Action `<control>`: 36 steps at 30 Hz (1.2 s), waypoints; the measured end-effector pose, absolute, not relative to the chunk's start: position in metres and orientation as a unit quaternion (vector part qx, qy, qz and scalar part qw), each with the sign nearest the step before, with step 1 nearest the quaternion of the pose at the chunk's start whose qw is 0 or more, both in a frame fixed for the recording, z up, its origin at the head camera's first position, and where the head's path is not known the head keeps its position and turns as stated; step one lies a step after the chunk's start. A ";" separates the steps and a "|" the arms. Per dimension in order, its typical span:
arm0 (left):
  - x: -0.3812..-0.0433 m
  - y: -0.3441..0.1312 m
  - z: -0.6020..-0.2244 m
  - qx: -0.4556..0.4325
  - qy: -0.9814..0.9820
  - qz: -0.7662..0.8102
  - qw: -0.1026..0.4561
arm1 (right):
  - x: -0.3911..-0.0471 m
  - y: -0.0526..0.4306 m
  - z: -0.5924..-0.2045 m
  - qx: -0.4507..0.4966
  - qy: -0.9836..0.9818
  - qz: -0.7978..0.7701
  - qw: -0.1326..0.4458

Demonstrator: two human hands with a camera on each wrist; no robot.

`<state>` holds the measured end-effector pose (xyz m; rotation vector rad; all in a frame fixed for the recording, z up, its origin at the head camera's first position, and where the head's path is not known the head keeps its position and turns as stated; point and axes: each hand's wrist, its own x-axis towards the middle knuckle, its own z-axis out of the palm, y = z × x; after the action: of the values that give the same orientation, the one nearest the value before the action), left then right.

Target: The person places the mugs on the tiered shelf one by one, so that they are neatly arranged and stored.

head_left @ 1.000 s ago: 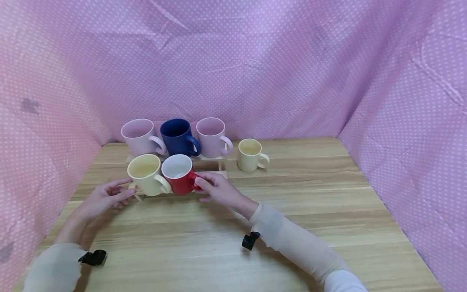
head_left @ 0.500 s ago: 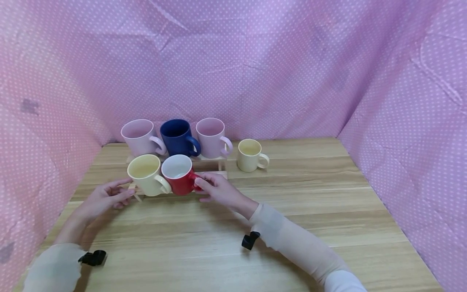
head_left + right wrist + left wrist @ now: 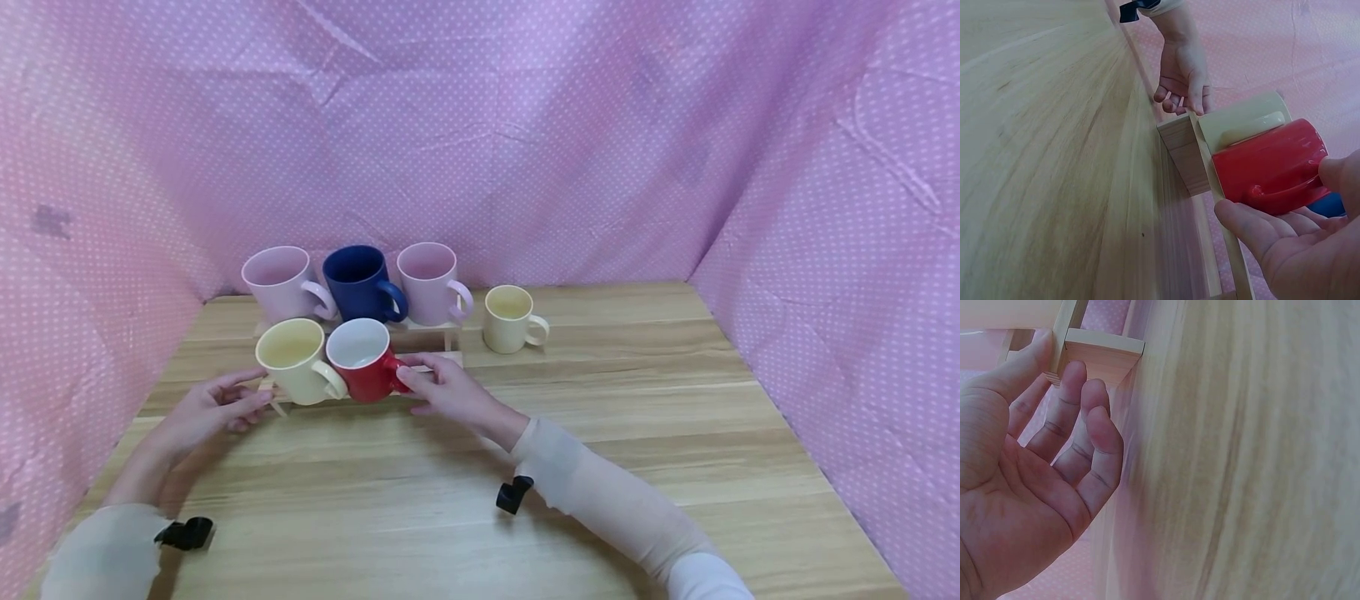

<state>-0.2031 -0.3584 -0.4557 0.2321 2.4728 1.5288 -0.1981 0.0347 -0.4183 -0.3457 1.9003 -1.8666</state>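
Observation:
A wooden two-step rack (image 3: 453, 358) carries the mugs. My right hand (image 3: 457, 396) holds the red mug (image 3: 367, 379) by its handle on the lower step, thumb on the handle in the right wrist view, its white inside facing up. A cream mug (image 3: 300, 379) stands left of it, its handle close to the red wall. At the rack's left front end, my left hand (image 3: 206, 417) pinches the wooden strip (image 3: 1067, 340) between thumb and index finger. In the left wrist view, its other fingers are bent below, beside the rack's foot (image 3: 1104, 353).
The upper step bears a lilac mug (image 3: 281, 292), a dark blue mug (image 3: 356, 292) and another lilac mug (image 3: 427, 292). A smaller cream mug (image 3: 506, 329) stands on the wooden table (image 3: 637, 400), right of the rack. Pink dotted cloth (image 3: 480, 125) encloses the back and sides.
The head view has shifted slightly, so the mugs appear a little further left. Both hands keep their holds on the rack and the red mug.

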 end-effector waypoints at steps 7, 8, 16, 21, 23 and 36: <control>-0.204 -0.360 -0.458 0.092 0.839 0.524 0.109 | -0.200 0.037 -0.421 -0.132 0.691 -0.673 0.228; -0.204 -0.360 -0.458 0.092 0.839 0.525 0.109 | -0.199 0.038 -0.420 -0.132 0.692 -0.673 0.228; -0.205 -0.360 -0.459 0.104 0.840 0.523 0.097 | -0.195 0.056 -0.412 -0.164 0.699 -0.658 0.228; -0.204 -0.361 -0.457 0.095 0.845 0.516 0.101 | -0.193 0.079 -0.404 -0.187 0.697 -0.650 0.238; -0.203 -0.362 -0.455 0.083 0.851 0.507 0.107 | -0.192 0.087 -0.399 -0.196 0.696 -0.650 0.233; -0.203 -0.360 -0.456 0.085 0.848 0.512 0.109 | -0.215 0.171 -0.393 -0.119 0.710 -0.694 0.008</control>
<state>-0.2035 -0.3597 -0.4557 0.2490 2.4938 1.5063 -0.2146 0.1715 -0.3933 -0.3719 2.2205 -2.1693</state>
